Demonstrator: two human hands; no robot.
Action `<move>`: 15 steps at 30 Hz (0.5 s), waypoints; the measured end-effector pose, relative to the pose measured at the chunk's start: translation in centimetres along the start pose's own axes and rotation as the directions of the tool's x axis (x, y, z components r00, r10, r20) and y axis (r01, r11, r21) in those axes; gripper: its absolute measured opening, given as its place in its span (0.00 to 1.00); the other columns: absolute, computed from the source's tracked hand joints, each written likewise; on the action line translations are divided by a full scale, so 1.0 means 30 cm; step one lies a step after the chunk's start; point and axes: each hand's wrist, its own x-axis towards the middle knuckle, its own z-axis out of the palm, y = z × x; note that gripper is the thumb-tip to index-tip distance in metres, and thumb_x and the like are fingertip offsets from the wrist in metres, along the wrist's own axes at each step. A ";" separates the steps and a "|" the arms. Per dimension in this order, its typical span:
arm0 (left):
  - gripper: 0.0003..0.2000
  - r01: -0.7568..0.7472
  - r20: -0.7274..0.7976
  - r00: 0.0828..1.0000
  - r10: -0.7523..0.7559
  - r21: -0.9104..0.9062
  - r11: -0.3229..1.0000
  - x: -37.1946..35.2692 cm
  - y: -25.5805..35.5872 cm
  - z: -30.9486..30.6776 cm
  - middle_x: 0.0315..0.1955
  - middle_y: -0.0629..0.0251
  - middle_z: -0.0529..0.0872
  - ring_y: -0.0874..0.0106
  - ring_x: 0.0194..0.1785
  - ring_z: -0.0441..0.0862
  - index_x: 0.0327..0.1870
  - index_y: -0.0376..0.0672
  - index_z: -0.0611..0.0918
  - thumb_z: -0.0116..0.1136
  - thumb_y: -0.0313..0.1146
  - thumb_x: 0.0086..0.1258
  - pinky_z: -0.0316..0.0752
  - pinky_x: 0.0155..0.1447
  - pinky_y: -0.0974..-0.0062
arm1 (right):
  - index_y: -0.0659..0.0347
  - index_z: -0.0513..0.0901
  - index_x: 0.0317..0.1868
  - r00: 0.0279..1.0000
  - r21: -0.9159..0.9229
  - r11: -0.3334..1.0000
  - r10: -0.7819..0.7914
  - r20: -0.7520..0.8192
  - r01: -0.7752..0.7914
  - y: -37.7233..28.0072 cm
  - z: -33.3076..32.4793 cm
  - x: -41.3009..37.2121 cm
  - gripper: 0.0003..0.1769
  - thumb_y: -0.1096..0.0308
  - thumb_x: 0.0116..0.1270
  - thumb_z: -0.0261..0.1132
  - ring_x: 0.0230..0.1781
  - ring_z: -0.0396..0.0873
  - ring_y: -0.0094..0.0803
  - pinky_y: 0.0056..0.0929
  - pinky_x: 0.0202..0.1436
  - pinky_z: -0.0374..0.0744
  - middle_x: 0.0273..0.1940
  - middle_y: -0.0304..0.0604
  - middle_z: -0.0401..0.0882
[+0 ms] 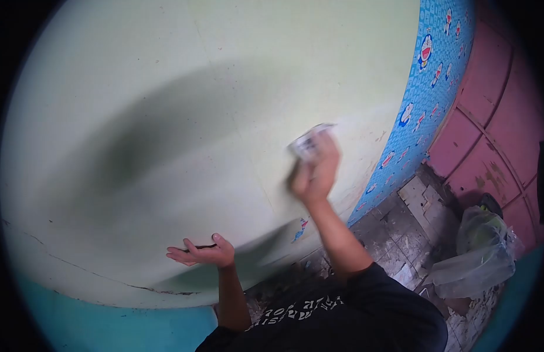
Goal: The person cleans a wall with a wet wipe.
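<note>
My right hand (320, 167) is raised against the pale green wall (237, 129), its fingers closed on a crumpled whitish piece (310, 142), blurred by motion, that looks like paper or sandpaper. Lower and to the left, my left hand (203, 252) is held palm up beside the wall with its fingers spread and nothing in them. A small scrap of blue patterned wallpaper (300, 229) clings to the wall below my right hand.
Blue cartoon wallpaper (427, 88) covers the strip at the right, next to a pink panelled surface (489, 117). A clear plastic bag (477, 264) lies on the littered tile floor (401, 229). Turquoise paint (137, 325) shows at the lower left.
</note>
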 end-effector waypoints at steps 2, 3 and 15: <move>0.37 0.000 0.018 1.000 0.000 0.020 1.000 -0.005 0.004 -0.006 0.84 0.33 0.48 0.34 0.87 0.40 0.80 0.36 0.64 0.48 0.58 0.83 0.42 0.81 0.29 | 0.69 0.80 0.54 0.987 -0.042 0.992 0.114 -0.109 -0.119 0.095 -0.010 0.035 0.14 0.80 0.69 0.61 0.67 0.76 0.63 0.56 0.74 0.71 0.66 0.62 0.80; 0.37 -0.003 0.016 1.000 0.002 0.032 0.999 -0.002 0.006 -0.008 0.84 0.33 0.49 0.34 0.87 0.41 0.79 0.35 0.64 0.48 0.59 0.84 0.42 0.81 0.30 | 0.71 0.80 0.57 0.975 -0.032 0.985 0.164 -0.151 -0.170 0.114 -0.013 0.059 0.16 0.80 0.70 0.60 0.67 0.76 0.63 0.55 0.74 0.71 0.65 0.62 0.80; 0.38 -0.031 -0.020 0.999 0.031 0.003 1.000 -0.004 -0.007 0.008 0.84 0.34 0.48 0.36 0.87 0.42 0.79 0.32 0.64 0.48 0.59 0.84 0.44 0.82 0.32 | 0.68 0.83 0.56 0.960 -0.049 0.972 0.219 -0.172 -0.230 0.134 -0.042 0.083 0.13 0.76 0.73 0.62 0.62 0.79 0.60 0.54 0.72 0.72 0.61 0.58 0.83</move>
